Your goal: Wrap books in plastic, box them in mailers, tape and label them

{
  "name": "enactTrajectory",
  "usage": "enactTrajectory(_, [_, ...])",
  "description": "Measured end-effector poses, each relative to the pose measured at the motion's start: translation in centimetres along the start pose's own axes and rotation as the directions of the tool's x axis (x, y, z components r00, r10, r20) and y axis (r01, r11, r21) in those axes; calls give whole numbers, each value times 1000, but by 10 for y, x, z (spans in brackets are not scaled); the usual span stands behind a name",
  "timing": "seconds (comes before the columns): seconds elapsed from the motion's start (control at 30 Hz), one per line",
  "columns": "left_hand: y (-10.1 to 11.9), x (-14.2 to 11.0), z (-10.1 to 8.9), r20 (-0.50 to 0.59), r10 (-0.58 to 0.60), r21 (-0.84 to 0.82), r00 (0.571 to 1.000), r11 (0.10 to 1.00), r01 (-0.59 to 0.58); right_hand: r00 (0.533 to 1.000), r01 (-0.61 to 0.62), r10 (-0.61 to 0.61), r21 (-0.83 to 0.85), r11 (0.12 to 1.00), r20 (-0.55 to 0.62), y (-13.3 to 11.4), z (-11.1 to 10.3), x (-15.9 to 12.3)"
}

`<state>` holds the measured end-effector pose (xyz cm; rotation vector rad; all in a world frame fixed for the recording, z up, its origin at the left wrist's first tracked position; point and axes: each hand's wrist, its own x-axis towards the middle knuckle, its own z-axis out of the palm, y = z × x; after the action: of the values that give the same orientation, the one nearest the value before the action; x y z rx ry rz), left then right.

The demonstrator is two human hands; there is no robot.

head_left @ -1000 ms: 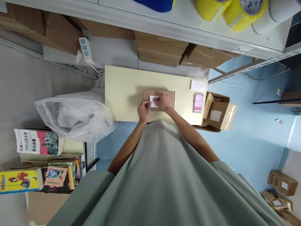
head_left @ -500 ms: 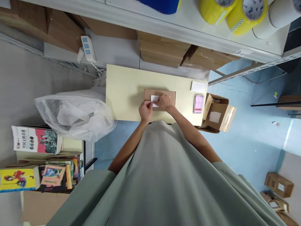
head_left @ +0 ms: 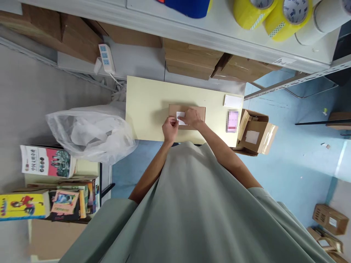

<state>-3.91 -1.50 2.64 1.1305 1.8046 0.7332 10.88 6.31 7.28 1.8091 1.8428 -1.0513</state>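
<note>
A small flat brown cardboard box [head_left: 173, 109] lies on the pale yellow table [head_left: 148, 95]. On its top is a white label [head_left: 180, 116], partly covered by my fingers. My left hand [head_left: 170, 128] is closed in a pinch at the label's lower left corner, by the front edge of the box. Resting over the right part of the label, my right hand [head_left: 192, 117] has its fingers curled and its thumb on the white surface. The right hand hides much of the box's right half.
A white slip [head_left: 233, 100] and a blurred pink item [head_left: 232, 121] lie at the table's right end. An open carton [head_left: 253, 133] stands beyond it. A plastic bag [head_left: 93, 133] is at left, near books [head_left: 48, 160]. A shelf with tape rolls [head_left: 283, 22] overhangs the back.
My right thumb has shifted slightly left over the label, and the label lies flatter against the box. My left hand stays at its corner. The whole view has shifted slightly.
</note>
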Motion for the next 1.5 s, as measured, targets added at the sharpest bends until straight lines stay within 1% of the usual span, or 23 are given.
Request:
enactTrajectory(0.1, [1, 1, -2, 29, -4, 31, 1000, 1000, 3, 999, 23, -25, 63, 998, 38, -2, -7, -1])
enactTrajectory(0.2, [2, 2, -6, 52, -30, 57, 998, 998, 27, 999, 1, -7, 133, 991, 44, -7, -11, 0])
enactTrajectory(0.3, [0, 3, -12, 29, -74, 119, 997, 990, 70, 998, -55, 51, 223, 973, 23, -13, -13, 3])
enactTrajectory(0.4, [-4, 5, -19, 0, -128, 166, 992, 978, 126, 996, -91, 87, 287, 954, 28, -16, -12, 7])
enactTrajectory(0.57, [-9, 16, -27, 41, -210, 90, 977, 975, 205, 993, -109, 118, 303, 947, -9, -16, -4, 14])
enactTrajectory(0.67, [-9, 20, -30, 70, -240, 29, 968, 971, 238, 994, -79, 96, 304, 949, -43, -15, 2, 17])
enactTrajectory(0.73, [-8, 20, -31, 75, -254, 19, 964, 967, 253, 996, -54, 73, 299, 953, -53, -13, 6, 16])
enactTrajectory(0.8, [-6, 19, -32, 61, -261, 28, 963, 965, 260, 998, -32, 48, 294, 955, -46, -6, 10, 10])
enactTrajectory(0.87, [-4, 17, -33, 52, -262, 41, 964, 965, 260, 999, -14, 24, 299, 954, -31, 7, 16, -2])
enactTrajectory(0.97, [-1, 16, -34, 51, -266, 70, 963, 962, 262, 1000, -6, 6, 335, 942, 1, 37, 28, -26])
enactTrajectory(1.07, [2, 16, -35, 56, -276, 133, 959, 954, 267, 999, -24, 5, 395, 918, 49, 69, 38, -51])
enactTrajectory(1.17, [4, 18, -35, 38, -268, 210, 963, 944, 254, 998, -35, 9, 458, 888, 59, 92, 40, -61])
enactTrajectory(1.23, [5, 20, -34, 25, -270, 241, 962, 936, 257, 998, -47, 26, 501, 864, 49, 100, 34, -56])
enactTrajectory(1.3, [6, 21, -34, 26, -285, 255, 958, 929, 270, 998, -61, 59, 531, 845, 22, 103, 25, -44])
enactTrajectory(1.4, [7, 24, -32, 11, -305, 265, 952, 919, 292, 993, -69, 111, 531, 845, -48, 100, 11, -22])
enactTrajectory(1.5, [8, 26, -30, -11, -321, 277, 947, 909, 311, 981, -89, 164, 510, 855, -105, 95, 7, -9])
